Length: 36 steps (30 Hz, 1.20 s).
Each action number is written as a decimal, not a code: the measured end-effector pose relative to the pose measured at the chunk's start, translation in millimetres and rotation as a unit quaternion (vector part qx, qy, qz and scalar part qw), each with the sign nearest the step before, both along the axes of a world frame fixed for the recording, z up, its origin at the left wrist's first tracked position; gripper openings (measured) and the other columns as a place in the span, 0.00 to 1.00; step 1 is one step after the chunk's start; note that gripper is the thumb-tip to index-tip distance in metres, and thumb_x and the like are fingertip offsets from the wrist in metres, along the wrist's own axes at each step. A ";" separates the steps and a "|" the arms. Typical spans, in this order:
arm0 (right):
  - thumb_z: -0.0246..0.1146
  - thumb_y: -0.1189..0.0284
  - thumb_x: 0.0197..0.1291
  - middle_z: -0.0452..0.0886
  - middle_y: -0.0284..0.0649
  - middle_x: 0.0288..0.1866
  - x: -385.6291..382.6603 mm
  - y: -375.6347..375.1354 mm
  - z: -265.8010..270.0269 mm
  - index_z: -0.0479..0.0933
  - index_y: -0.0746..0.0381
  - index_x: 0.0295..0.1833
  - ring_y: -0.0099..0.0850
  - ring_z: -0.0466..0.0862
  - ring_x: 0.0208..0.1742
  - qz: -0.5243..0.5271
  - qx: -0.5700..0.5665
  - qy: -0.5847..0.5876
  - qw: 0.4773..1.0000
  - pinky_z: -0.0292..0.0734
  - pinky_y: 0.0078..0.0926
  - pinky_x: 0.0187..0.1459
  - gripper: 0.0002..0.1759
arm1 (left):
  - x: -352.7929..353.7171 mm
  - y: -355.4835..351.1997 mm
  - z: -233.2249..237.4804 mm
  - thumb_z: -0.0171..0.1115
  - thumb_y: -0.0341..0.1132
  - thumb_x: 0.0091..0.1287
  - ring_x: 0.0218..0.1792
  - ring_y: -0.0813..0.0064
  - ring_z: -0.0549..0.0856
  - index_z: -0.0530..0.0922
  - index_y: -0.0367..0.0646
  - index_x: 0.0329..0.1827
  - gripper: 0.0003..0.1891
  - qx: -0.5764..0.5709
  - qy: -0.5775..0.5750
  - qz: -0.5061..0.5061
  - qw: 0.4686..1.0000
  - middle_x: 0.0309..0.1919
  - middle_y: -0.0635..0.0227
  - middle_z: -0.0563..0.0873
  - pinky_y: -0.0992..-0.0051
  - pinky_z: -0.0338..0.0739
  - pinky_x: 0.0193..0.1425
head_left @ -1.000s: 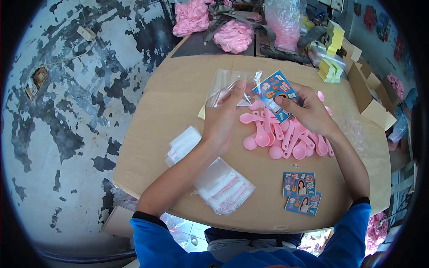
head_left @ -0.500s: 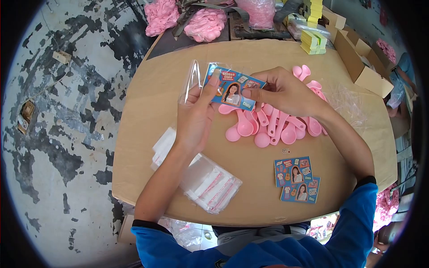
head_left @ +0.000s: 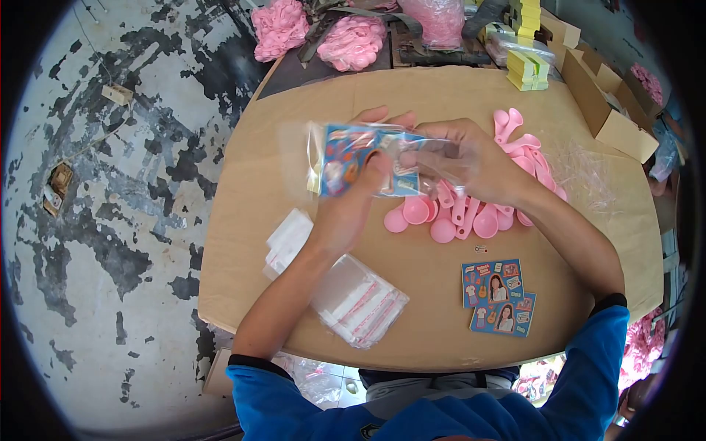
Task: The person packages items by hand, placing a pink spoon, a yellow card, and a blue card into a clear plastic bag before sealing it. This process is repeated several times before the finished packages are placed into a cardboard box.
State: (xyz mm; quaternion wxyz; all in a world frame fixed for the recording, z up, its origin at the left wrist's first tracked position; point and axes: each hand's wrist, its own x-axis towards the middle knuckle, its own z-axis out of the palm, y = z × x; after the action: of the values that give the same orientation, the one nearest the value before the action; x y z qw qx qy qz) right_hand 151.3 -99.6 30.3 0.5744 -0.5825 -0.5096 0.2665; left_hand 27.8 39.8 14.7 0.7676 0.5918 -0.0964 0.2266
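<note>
A blue printed card [head_left: 340,151] is held up over the table with clear plastic around it, blurred by motion. The clear plastic bag [head_left: 456,158] shows past the card's right edge, and more plastic shows at its left. My left hand [head_left: 349,209] is closed on the card, thumb across its front and fingers behind. My right hand [head_left: 482,165] pinches at the card's right end, where the plastic lies over the fingers. Pink plastic scoops [head_left: 485,220] lie in a pile beyond and below my right hand. A stack of clear bags [head_left: 360,298] rests near my left forearm.
Two more blue cards [head_left: 504,309] overlap on the brown table covering [head_left: 426,345]. Crumpled clear plastic [head_left: 585,176] lies at right. Along the back are bundles of pink scoops [head_left: 353,42], yellow stacks [head_left: 527,70] and a cardboard box [head_left: 614,110].
The card has shifted left and down, and plastic now extends past its right edge over my right fingers. My left thumb has moved toward the card's middle. The whole view has shifted slightly.
</note>
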 end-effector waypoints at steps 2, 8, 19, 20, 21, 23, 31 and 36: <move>0.62 0.56 0.67 0.79 0.33 0.26 6.0 0.6 -8.9 0.79 0.66 0.37 0.18 0.77 0.25 0.003 0.000 -0.010 1.000 0.73 0.18 0.25 0.21 | 0.6 -1.7 -5.8 0.57 0.29 0.70 0.63 0.69 0.76 0.66 0.42 0.65 0.21 0.061 -0.045 0.007 0.997 0.65 0.54 0.74 0.66 0.75 0.64; 0.58 0.59 0.68 0.79 0.41 0.26 47.7 -4.9 -18.4 0.79 0.70 0.41 0.27 0.81 0.30 0.025 -0.054 -0.145 0.988 0.78 0.27 0.35 0.21 | -0.2 14.2 0.7 0.61 0.31 0.66 0.68 0.60 0.71 0.63 0.45 0.67 0.27 -0.029 -0.038 0.075 0.996 0.68 0.52 0.69 0.56 0.68 0.71; 0.62 0.74 0.54 0.77 0.44 0.54 39.6 -2.3 -50.6 0.81 0.60 0.46 0.39 0.76 0.55 -0.134 0.004 -0.519 0.844 0.75 0.35 0.49 0.12 | 6.4 7.0 -12.8 0.66 0.25 0.61 0.66 0.60 0.74 0.66 0.45 0.65 0.29 0.071 0.031 0.039 0.996 0.64 0.52 0.74 0.59 0.69 0.69; 0.62 0.74 0.54 0.76 0.43 0.55 41.2 -2.3 -49.4 0.81 0.60 0.45 0.38 0.77 0.54 -0.137 0.053 -0.575 0.805 0.75 0.35 0.48 0.12 | 7.7 6.8 -15.3 0.66 0.25 0.61 0.66 0.60 0.74 0.66 0.45 0.65 0.29 0.071 0.034 0.034 0.996 0.64 0.52 0.74 0.59 0.69 0.69; 0.62 0.74 0.54 0.78 0.42 0.52 46.7 -2.2 -47.0 0.80 0.60 0.47 0.38 0.77 0.54 -0.133 0.048 -0.597 0.790 0.75 0.34 0.49 0.13 | 8.9 6.5 -17.9 0.66 0.25 0.62 0.66 0.60 0.74 0.66 0.45 0.65 0.29 0.063 0.042 0.035 0.997 0.64 0.52 0.74 0.59 0.69 0.69; 0.63 0.72 0.54 0.81 0.40 0.46 61.3 -2.5 -40.5 0.78 0.60 0.50 0.37 0.78 0.52 -0.121 0.042 -0.640 0.758 0.74 0.33 0.52 0.16 | 10.5 6.9 -23.4 0.65 0.25 0.63 0.65 0.61 0.75 0.65 0.45 0.66 0.28 0.046 0.056 0.041 0.996 0.64 0.52 0.74 0.59 0.70 0.69; 0.56 0.70 0.69 0.81 0.51 0.39 86.6 -34.3 13.4 0.76 0.68 0.46 0.49 0.80 0.38 -0.071 -0.187 -0.442 0.874 0.74 0.41 0.44 0.12 | 16.4 16.2 -28.4 0.60 0.30 0.69 0.64 0.62 0.76 0.60 0.44 0.70 0.28 -0.052 0.068 0.091 0.992 0.63 0.54 0.74 0.62 0.72 0.68; 0.57 0.67 0.70 0.80 0.40 0.33 87.1 -49.8 44.1 0.76 0.67 0.48 0.29 0.78 0.33 -0.045 -0.205 -0.407 0.889 0.74 0.29 0.37 0.13 | 16.0 15.0 -25.3 0.60 0.31 0.70 0.61 0.66 0.77 0.59 0.44 0.71 0.29 -0.119 0.036 0.089 0.988 0.59 0.58 0.76 0.63 0.74 0.67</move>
State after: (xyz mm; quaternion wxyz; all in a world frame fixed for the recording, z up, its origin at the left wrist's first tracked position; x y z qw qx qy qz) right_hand 238.4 -149.4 74.5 0.1959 -0.7669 -0.6060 0.0789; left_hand 43.7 54.8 -10.6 0.8126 0.5099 0.0121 0.2820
